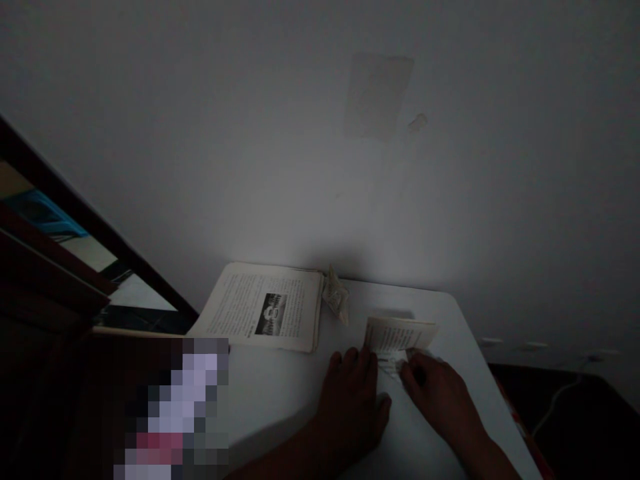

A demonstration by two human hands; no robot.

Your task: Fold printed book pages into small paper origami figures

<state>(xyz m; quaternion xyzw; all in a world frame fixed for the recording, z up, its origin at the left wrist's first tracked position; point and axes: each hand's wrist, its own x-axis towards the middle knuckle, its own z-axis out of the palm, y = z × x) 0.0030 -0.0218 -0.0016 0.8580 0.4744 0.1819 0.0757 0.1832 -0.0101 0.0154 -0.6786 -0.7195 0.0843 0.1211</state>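
Pinching folded paper (400, 335), right fingers (426, 361) curl inward.

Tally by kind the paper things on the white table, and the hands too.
Pile of printed pages: 1
Folded paper shape: 1
Partly folded sheet: 1
Hands: 2 (left hand, right hand)
Total: 5

White table (425, 300). On it, stack of printed pages (233, 300); just right of stack, folded-paper piece (336, 297); farther right, creased printed sheet (400, 335), left hand (350, 393) at its edge, right hand (443, 390) pinching it.
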